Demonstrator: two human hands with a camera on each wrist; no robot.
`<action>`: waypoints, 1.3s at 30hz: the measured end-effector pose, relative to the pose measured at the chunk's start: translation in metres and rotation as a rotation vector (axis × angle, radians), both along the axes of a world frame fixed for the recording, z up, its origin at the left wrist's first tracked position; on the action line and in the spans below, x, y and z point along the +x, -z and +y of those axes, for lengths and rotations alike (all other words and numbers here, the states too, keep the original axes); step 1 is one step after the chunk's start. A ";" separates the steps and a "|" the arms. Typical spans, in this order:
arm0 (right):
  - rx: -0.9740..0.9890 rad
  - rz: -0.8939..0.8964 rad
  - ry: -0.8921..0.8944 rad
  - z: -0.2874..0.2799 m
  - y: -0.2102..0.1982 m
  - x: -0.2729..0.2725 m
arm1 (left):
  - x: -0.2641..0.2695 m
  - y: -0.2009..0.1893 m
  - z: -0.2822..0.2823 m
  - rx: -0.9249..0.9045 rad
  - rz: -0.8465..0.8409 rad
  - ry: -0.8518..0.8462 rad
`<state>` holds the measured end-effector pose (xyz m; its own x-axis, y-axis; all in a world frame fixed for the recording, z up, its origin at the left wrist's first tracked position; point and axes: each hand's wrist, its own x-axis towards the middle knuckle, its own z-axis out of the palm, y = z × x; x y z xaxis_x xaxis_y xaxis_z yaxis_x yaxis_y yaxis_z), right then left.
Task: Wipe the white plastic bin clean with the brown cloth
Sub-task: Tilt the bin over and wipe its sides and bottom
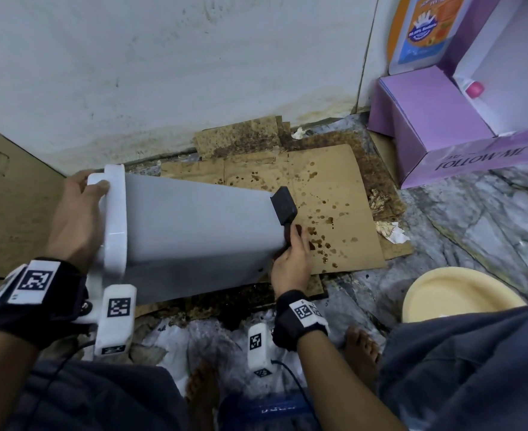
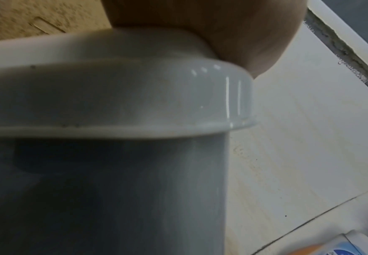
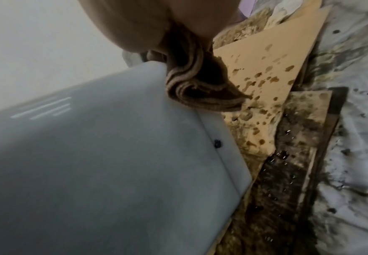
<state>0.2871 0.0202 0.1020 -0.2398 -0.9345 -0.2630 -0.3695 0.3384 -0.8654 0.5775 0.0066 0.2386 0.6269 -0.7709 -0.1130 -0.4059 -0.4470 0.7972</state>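
The white plastic bin [image 1: 194,225] is tipped on its side above the floor, rim to the left, base to the right, with a black pedal [image 1: 283,205] at its base. My left hand [image 1: 79,213] grips the rim, thumb over the edge; the rim [image 2: 117,96] fills the left wrist view under my palm. My right hand [image 1: 292,259] holds the bunched brown cloth [image 3: 191,82] against the edge of the bin's base [image 3: 113,155]. In the head view the cloth is mostly hidden by my fingers.
Stained cardboard [image 1: 328,206] with brown spots lies under the bin's base. A purple box [image 1: 443,135] stands at the right by the wall. A cream basin [image 1: 455,293] sits near my right knee. My bare feet [image 1: 362,349] are on wet plastic sheeting.
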 end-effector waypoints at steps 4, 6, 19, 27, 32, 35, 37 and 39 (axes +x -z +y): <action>-0.155 -0.017 -0.128 0.019 -0.023 0.025 | -0.011 -0.006 -0.005 0.011 -0.048 0.029; -0.206 -0.046 -0.172 0.023 -0.026 0.035 | -0.015 -0.006 -0.009 0.013 -0.057 0.019; -0.005 0.033 -0.100 0.001 -0.003 -0.007 | -0.007 -0.004 -0.009 0.003 -0.057 0.029; -0.197 0.024 -0.215 0.005 -0.029 0.010 | -0.002 0.001 -0.006 0.001 -0.043 0.029; -0.223 0.172 -0.148 -0.021 -0.024 0.010 | 0.008 0.006 0.000 0.009 -0.031 0.053; -0.221 0.354 -0.213 -0.021 -0.017 0.018 | 0.008 0.007 0.001 0.007 -0.007 0.038; -0.212 0.419 -0.256 -0.018 -0.015 0.018 | 0.005 0.007 0.001 -0.003 0.011 0.019; -0.213 0.455 -0.304 -0.018 -0.013 0.013 | 0.005 0.006 0.002 0.001 0.023 0.016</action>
<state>0.2996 0.0026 0.1154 0.0022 -1.0000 0.0046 -0.7729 -0.0046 -0.6345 0.5824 0.0083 0.2322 0.6121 -0.7804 -0.1281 -0.3947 -0.4418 0.8056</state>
